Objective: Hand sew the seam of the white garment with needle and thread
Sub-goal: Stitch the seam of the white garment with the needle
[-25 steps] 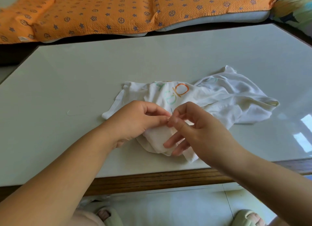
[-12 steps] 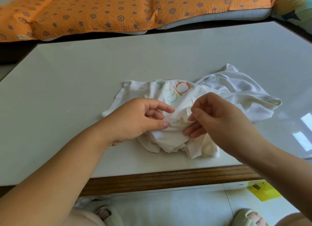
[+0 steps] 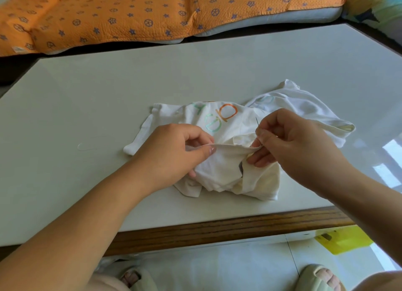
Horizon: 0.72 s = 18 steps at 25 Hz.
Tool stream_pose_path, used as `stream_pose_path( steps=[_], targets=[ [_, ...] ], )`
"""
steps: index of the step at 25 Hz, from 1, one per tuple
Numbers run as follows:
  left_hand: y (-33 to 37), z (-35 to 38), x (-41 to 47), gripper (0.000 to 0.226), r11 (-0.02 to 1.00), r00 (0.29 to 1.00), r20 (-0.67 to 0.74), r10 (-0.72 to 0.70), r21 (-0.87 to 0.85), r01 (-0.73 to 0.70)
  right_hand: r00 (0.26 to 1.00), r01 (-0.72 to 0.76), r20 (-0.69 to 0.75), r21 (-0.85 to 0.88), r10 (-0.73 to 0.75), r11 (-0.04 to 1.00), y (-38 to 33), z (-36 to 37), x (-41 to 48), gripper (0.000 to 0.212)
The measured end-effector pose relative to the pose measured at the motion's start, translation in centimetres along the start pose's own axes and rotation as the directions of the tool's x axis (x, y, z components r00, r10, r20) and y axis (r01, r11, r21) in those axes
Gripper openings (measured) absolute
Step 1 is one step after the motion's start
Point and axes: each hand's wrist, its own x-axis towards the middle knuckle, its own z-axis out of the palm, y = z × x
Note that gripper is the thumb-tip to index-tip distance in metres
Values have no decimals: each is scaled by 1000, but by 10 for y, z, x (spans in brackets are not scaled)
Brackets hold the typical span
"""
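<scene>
The seam [image 3: 230,146] should be drawn taut and the needle [image 3: 257,123] entered close to its edge. One end is pinched in the left hand [image 3: 174,153] between thumb and forefinger. The needle is pinched by the right hand [image 3: 289,142], whose lower fingers [image 3: 258,158] touch the seam. The white garment [image 3: 228,121] lies on the tabletop [image 3: 108,94], toward its near edge.

Soft daylight fills my view, bright and even. The glossy table [image 3: 87,116] throws back 2 pale window patches of glare near its right edge. My left hand [image 3: 171,151] and right hand [image 3: 293,142] cast only faint shadows on the white garment [image 3: 228,138]. The wide lens bows the table's edges, and the orange quilt [image 3: 108,14] blurs slightly toward the top-left corner.
</scene>
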Motion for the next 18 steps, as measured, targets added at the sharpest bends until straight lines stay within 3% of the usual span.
stream_pose_path(
  steps=[4,12,16,18],
  targets=[
    [1,2,0,16,997,999,15,-33,-75,34,1000,-6,-5,20,6,1000,0,-1,1,9],
    [0,12,5,5,957,995,24,-95,-271,98,1000,-25,1,34,24,999,4,0,3,10],
    [2,14,5,5,933,989,46,-138,-328,146,978,148,-134,-84,-159,985,-1,2,-6,11],
    [2,13,5,5,924,988,50,-148,-349,156,968,223,-106,-50,-227,974,-6,3,-13,10]
  ],
)
